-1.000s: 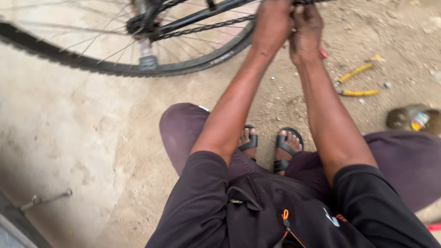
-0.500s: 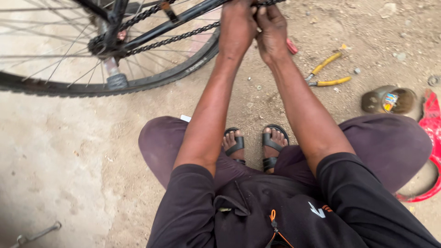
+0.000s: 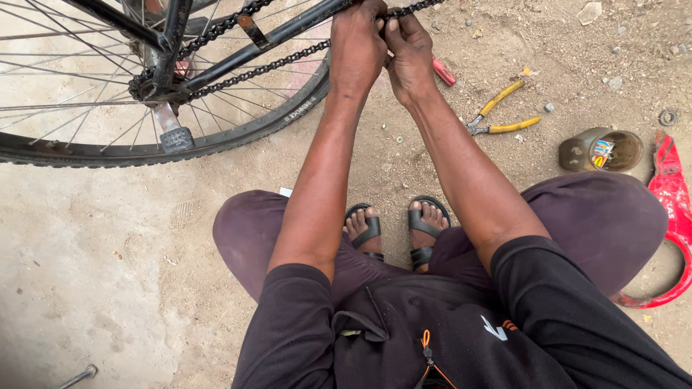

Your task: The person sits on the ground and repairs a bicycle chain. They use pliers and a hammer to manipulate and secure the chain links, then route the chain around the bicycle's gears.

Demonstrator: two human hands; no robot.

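Left hand (image 3: 358,45): fingers pinching the bicycle chain (image 3: 259,68).
Right hand (image 3: 409,52): fingers pinching it too.
Pliers (image 3: 499,115): on the ground at 3 o'clock.
Risk: the taut chain may slip and nip fingers.

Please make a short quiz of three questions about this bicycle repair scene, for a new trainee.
1. True or false: both hands, the left hand and the right hand, are on the bicycle chain.
2. Which tool lies on the ground to the right of the arms? A) yellow-handled pliers B) a hammer C) a saw
3. Fill in: the person wears black ____ on the feet.

Key:
1. True; both grip the chain beside the frame tube.
2. A, the yellow-handled pliers.
3. The sandals.
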